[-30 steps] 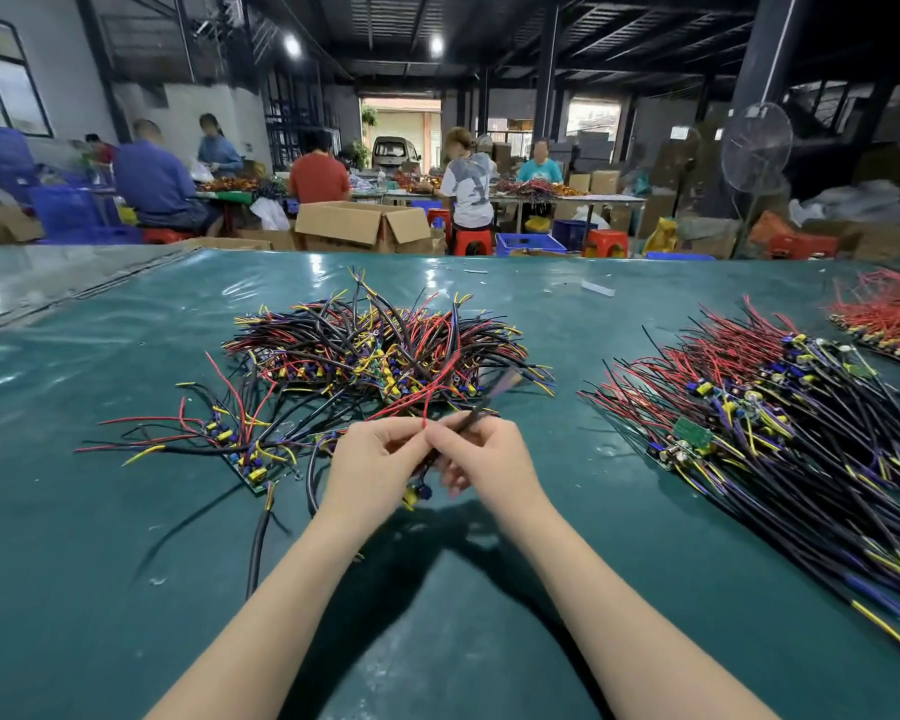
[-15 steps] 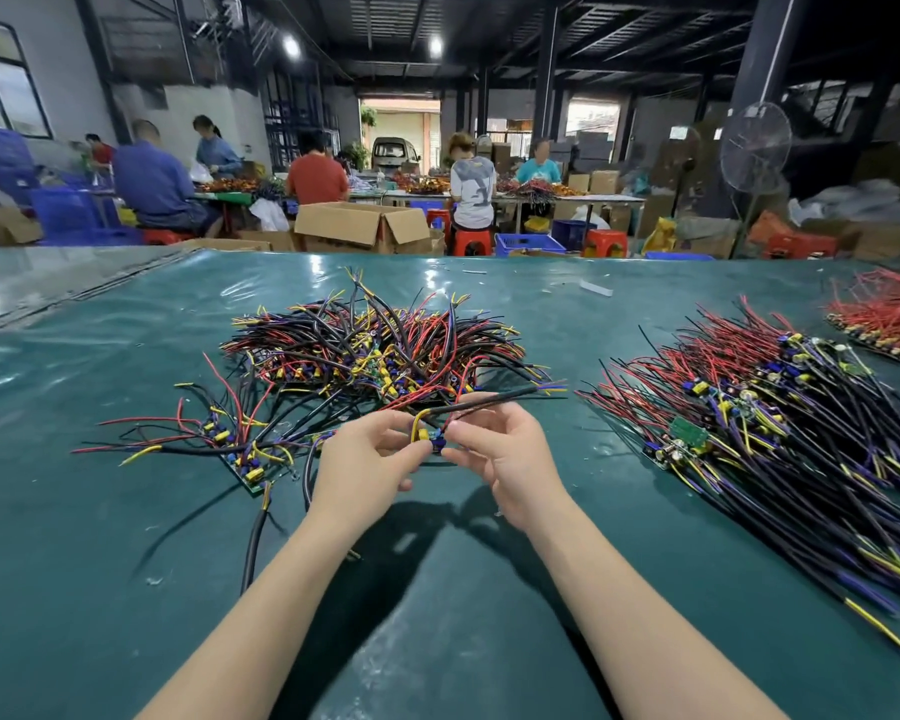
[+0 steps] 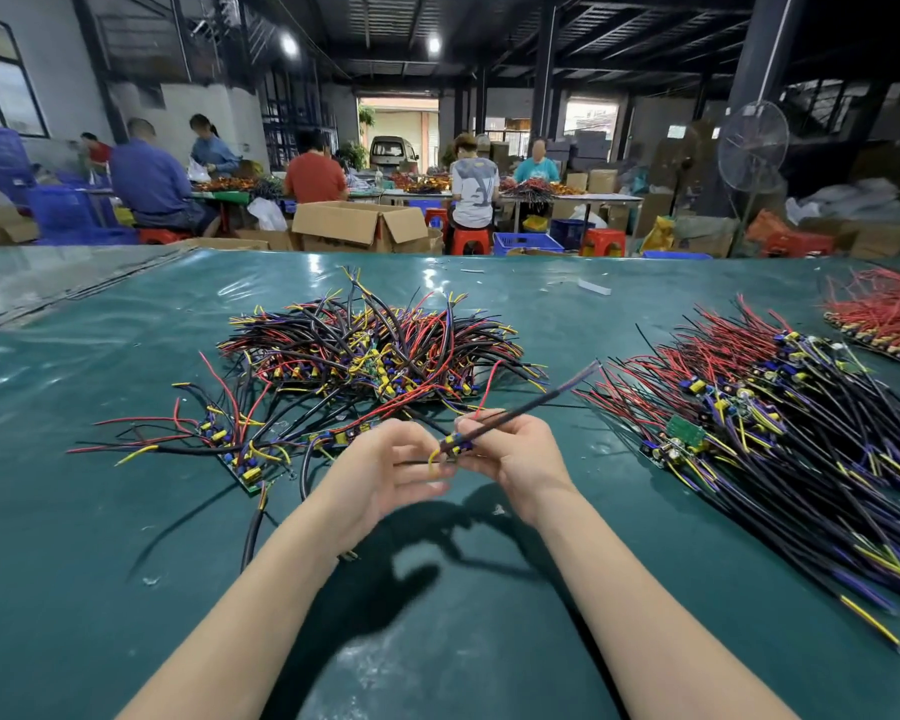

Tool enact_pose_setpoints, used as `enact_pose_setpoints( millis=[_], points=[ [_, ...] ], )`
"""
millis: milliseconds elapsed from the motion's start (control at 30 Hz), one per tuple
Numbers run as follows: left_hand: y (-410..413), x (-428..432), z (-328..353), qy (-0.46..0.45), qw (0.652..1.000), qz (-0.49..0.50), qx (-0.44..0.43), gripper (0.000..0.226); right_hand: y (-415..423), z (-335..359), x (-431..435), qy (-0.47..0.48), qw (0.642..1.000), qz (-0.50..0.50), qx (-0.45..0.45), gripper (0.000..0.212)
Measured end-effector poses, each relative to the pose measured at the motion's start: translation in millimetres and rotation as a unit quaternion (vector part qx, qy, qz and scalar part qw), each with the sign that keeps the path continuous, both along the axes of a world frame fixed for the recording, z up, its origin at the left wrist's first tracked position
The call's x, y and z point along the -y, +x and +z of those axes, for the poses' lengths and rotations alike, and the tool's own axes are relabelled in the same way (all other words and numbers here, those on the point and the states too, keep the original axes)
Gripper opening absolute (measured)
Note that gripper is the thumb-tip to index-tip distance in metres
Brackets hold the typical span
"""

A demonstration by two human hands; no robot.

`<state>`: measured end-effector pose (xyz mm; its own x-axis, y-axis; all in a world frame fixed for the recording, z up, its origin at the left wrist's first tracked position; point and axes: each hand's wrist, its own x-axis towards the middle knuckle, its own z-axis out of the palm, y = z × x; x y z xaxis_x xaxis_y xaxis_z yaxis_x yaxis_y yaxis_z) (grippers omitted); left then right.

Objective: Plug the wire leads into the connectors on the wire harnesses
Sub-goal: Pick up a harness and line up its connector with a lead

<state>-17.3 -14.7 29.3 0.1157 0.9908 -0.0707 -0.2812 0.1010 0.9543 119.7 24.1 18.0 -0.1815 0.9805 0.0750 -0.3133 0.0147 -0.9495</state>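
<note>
Both hands meet above the green table (image 3: 126, 563) near its middle. My right hand (image 3: 515, 459) grips a small wire harness (image 3: 455, 445) with blue and yellow parts at its connector end. Its dark wire bundle (image 3: 536, 397) sticks out up and to the right. My left hand (image 3: 380, 467) pinches a short yellow lead (image 3: 432, 462) right at the connector. Where the lead meets the connector is blurred and partly hidden by fingers.
A tangled heap of harnesses (image 3: 375, 350) lies just beyond my hands. A few loose boards with wires (image 3: 230, 444) lie to the left. A long fanned pile (image 3: 780, 439) fills the right side, and a red-wire batch (image 3: 884, 319) sits far right. People work at tables behind.
The harness has tilted so its wire bundle points up to the right instead of lying nearly level. Both hands shifted slightly and my left fingers now work at the yellow lead.
</note>
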Motion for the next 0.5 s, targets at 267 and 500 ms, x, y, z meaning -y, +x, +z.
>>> enact_pose_setpoints(
  millis=[267,500],
  points=[
    [4.6,-1.3,-20.3,0.035,0.972,0.003,-0.234,0.033,1.2,-6.9,-2.9,0.029,0.997,-0.069,0.036,0.026],
    [-5.7,-0.5,-11.3,0.074,0.928,-0.112,-0.348,0.051,4.5,-10.6,-5.4,0.028,0.993,-0.048,0.108,0.026]
  ],
)
